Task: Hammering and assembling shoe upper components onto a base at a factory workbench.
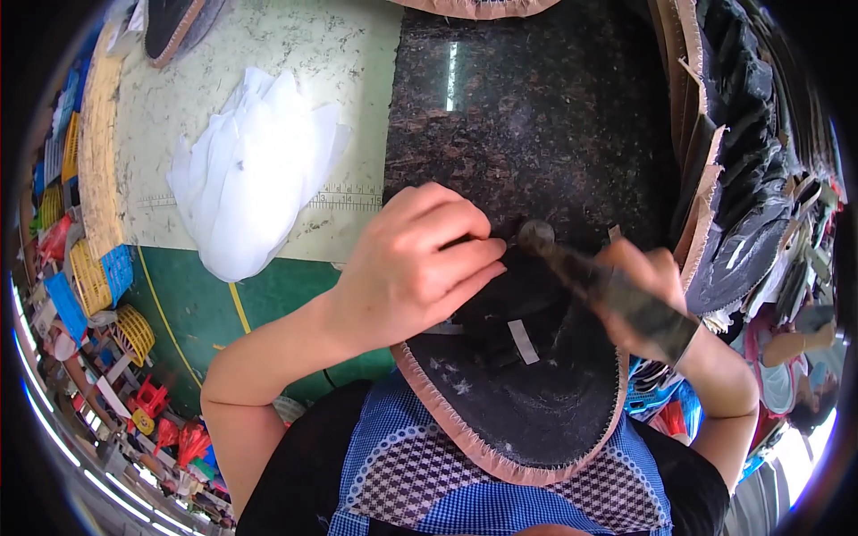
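A black shoe upper [536,402] with tan stitched edging lies between my lap and the dark stone slab, its rounded end toward me. A small white label shows on its inside. My left hand [424,259] is closed, fingertips pinched at the upper's far part; what exactly sits between them is hidden. A hammer [617,295] with a round face and a broad flared end is in my right hand [648,286], slightly blurred. Its round face is down beside my left fingertips, at the black material. The hammer's handle is hidden by its head and my hand.
Beyond my hands lies the dark stone slab [527,116]. At left, a stack of thin white pieces [259,179] rests on a pale mat [357,71] with ruler marks. Stacked black uppers [733,161] line the right side. Baskets [89,277] stand far left; another person [795,357] is far right.
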Demonstrator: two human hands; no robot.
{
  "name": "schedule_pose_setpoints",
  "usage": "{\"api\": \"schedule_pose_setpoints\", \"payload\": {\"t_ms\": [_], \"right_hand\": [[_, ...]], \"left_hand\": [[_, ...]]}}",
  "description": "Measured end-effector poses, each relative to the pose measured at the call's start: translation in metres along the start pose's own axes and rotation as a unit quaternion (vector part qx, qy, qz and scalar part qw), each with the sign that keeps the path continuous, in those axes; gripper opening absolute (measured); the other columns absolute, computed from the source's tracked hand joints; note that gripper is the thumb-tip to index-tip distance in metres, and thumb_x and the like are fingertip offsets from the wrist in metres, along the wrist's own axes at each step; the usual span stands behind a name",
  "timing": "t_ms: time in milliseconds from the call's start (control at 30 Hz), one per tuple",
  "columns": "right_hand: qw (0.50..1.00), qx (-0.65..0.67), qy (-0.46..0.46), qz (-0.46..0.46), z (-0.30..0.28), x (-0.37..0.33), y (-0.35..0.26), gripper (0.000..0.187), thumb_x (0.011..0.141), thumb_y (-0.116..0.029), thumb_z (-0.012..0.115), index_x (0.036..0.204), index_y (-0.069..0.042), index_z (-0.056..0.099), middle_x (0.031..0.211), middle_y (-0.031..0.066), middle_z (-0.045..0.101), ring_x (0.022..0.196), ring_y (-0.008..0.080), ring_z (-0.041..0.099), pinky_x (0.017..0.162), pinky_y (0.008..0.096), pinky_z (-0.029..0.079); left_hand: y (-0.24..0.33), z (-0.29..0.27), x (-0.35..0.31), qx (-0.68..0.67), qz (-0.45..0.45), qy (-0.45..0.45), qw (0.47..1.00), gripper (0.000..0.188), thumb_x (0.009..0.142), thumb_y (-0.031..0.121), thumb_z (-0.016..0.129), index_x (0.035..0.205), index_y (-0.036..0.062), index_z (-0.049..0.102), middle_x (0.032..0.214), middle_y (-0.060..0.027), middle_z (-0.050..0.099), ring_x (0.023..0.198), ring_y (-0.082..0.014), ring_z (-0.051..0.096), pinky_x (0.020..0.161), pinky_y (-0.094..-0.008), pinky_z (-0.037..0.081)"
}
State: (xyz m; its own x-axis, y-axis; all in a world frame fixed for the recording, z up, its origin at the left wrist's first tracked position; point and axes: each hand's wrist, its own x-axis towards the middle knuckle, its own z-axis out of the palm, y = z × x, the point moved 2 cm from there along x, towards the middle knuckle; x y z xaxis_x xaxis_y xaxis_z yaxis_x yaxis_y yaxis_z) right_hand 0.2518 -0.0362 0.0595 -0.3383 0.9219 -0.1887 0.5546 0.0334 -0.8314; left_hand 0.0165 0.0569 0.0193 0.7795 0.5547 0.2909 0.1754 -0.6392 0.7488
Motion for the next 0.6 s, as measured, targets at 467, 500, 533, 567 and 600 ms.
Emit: {"api": "schedule_pose_setpoints", "payload": {"t_ms": [467, 500, 533, 567, 600], "right_hand": [[0.989, -0.15, -0.013, 0.01, -0.011, -0.008, -0.015, 0.025, 0.084, -0.01, 0.075, 0.097, -0.002, 0.055, 0.062, 0.0173, 0.061, 0.057, 0.0373, 0.067, 0.051, 0.0392, 0.051], [0.993, -0.113, -0.009, 0.044, -0.013, -0.01, -0.016, 0.022, 0.085, -0.008, 0.074, 0.099, -0.001, 0.058, 0.066, 0.0176, 0.063, 0.06, 0.0362, 0.068, 0.053, 0.0385, 0.052], [0.994, -0.074, -0.006, 0.075, -0.014, -0.009, -0.017, 0.02, 0.086, -0.006, 0.073, 0.1, 0.0, 0.06, 0.069, 0.0179, 0.064, 0.063, 0.0352, 0.069, 0.055, 0.0379, 0.053], [0.996, -0.078, 0.031, 0.035, -0.015, -0.006, -0.018, 0.017, 0.088, -0.004, 0.072, 0.102, 0.001, 0.063, 0.073, 0.0179, 0.066, 0.067, 0.0337, 0.071, 0.056, 0.0369, 0.054], [0.994, -0.081, 0.068, -0.005, -0.015, -0.003, -0.019, 0.016, 0.089, -0.003, 0.07, 0.103, 0.002, 0.066, 0.077, 0.018, 0.067, 0.072, 0.0322, 0.072, 0.058, 0.0359, 0.054]], "left_hand": [[-0.011, 0.004, 0.033, 0.022, 0.053, -0.034, 0.998, 0.018, 0.07, 0.002, 0.081, 0.087, 0.0019, 0.072, 0.083, -0.006, 0.064, 0.074, -0.0229, 0.062, 0.064, -0.0339, 0.051], [-0.015, -0.003, 0.034, -0.009, 0.03, -0.06, 0.998, 0.019, 0.071, 0.004, 0.081, 0.088, 0.0019, 0.073, 0.083, -0.0061, 0.064, 0.074, -0.0232, 0.062, 0.063, -0.0342, 0.051], [-0.016, -0.007, 0.035, -0.037, 0.004, -0.086, 0.996, 0.021, 0.071, 0.005, 0.082, 0.089, 0.0019, 0.073, 0.083, -0.0063, 0.064, 0.074, -0.0234, 0.062, 0.063, -0.0345, 0.051], [-0.014, -0.007, 0.034, -0.047, 0.01, -0.083, 0.995, 0.021, 0.072, 0.006, 0.082, 0.091, 0.0023, 0.074, 0.084, -0.0054, 0.065, 0.076, -0.0227, 0.063, 0.064, -0.0347, 0.051], [-0.013, -0.006, 0.033, -0.048, 0.008, -0.084, 0.995, 0.021, 0.072, 0.006, 0.082, 0.091, 0.0023, 0.074, 0.084, -0.0054, 0.065, 0.076, -0.0227, 0.063, 0.064, -0.0347, 0.051]]}}
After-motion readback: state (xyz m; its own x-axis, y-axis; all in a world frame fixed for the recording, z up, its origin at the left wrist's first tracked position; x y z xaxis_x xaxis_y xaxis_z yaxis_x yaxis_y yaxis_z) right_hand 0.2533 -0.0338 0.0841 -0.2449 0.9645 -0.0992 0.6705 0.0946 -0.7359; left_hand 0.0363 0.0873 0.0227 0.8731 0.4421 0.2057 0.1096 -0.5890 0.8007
